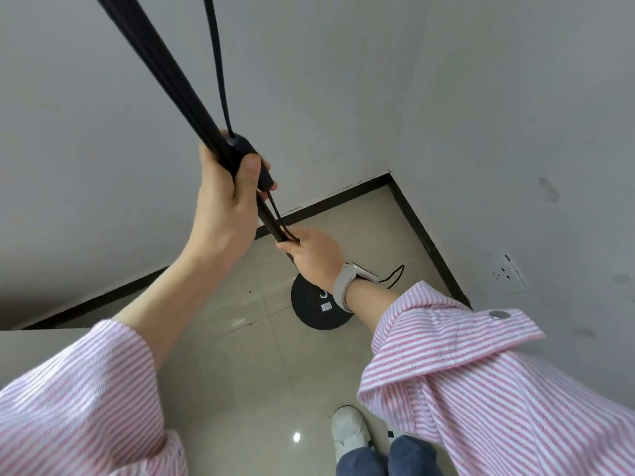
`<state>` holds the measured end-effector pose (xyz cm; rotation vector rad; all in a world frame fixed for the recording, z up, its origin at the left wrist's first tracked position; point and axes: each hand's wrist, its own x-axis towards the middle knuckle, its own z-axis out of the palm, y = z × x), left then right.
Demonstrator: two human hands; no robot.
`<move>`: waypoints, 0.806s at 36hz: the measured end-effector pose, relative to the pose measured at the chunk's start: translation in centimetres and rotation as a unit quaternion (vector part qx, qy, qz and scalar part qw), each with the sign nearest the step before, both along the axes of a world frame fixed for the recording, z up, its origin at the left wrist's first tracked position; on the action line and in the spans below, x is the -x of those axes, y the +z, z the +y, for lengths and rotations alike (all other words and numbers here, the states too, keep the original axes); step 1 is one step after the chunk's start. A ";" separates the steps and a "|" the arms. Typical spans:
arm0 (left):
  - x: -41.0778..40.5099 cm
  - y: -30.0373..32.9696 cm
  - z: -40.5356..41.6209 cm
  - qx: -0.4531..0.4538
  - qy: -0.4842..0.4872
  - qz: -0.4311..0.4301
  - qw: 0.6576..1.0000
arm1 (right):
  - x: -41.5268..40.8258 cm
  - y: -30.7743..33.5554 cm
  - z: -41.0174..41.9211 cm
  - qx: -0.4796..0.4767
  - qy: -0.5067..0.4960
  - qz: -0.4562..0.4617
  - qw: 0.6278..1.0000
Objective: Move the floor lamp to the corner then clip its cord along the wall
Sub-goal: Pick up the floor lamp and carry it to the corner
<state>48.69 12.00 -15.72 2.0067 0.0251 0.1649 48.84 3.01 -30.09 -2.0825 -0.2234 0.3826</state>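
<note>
A black floor lamp pole (pixel 161 77) runs from the top left down to its round black base (pixel 318 312), which is near the tiled corner. My left hand (pixel 226 194) is wrapped around the pole and an inline switch box on the cord. Lower down, my right hand (pixel 314 255) grips the pole together with the thin black cord (pixel 216 63). More cord (pixel 395 276) lies on the floor beside the base, toward the right wall.
Two grey walls meet at the corner (pixel 390 173) with a black skirting board (pixel 422 235). A wall socket (pixel 507 273) sits low on the right wall. A pale box edge (pixel 34 348) is at the left. My white shoe (pixel 348 431) stands on the tiles.
</note>
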 end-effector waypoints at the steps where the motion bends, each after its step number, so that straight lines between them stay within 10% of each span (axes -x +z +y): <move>1: 0.0 -0.2 0.3 -0.003 0.005 0.002 1.000 | 0.0 -0.3 0.4 0.004 0.003 0.001 1.000; 29: 1.1 -1.5 5.7 -0.014 0.077 0.094 0.992 | 1.1 2.3 0.7 -0.038 0.015 0.054 0.998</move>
